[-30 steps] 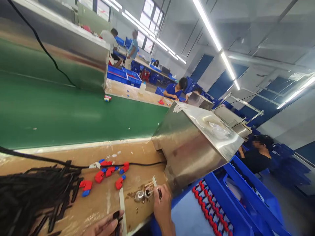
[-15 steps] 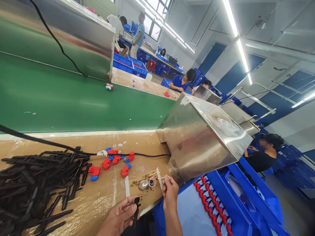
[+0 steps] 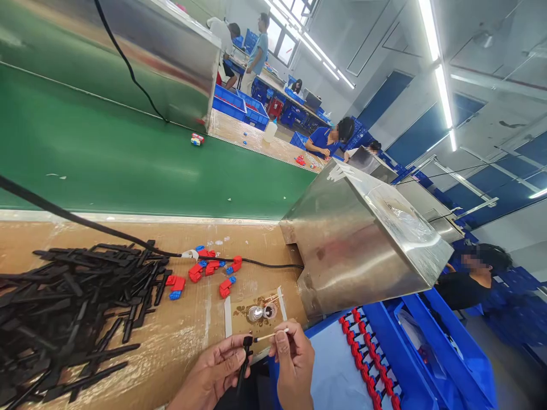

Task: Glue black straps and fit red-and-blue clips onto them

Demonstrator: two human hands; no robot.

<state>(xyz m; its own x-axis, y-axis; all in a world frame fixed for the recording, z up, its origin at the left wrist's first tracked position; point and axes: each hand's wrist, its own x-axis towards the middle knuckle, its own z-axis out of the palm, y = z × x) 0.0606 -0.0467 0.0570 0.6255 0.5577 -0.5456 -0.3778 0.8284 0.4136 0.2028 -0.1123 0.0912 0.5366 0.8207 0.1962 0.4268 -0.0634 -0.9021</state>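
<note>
Between the thumb and fingers of my left hand [image 3: 216, 370] is a black plastic part [image 3: 244, 361], held with its wider end up. My right hand [image 3: 294, 361] pinches a cotton swab [image 3: 265, 337], a thin pale stick with a dark tip pointing left. That tip is at the head of the black part; whether it touches I cannot tell. Just beyond my hands, a small open cup with dark contents [image 3: 269, 311] stands beside a clear round cup or lid [image 3: 255, 314], on a stained card with brown spots. A few sticks [image 3: 271, 298] lie behind them.
A large heap of black parts [image 3: 98, 296] covers the left of the bench. Several red and blue pieces [image 3: 226, 286] lie near a black cable [image 3: 265, 265]. A metal housing [image 3: 363, 245] stands to the right, above a blue tray [image 3: 333, 359] with rows of red pieces. Co-workers sit farther off.
My right hand has drawn the swab back from the cup toward me, bringing its tip to the black part in my left hand. The view has shifted slightly.
</note>
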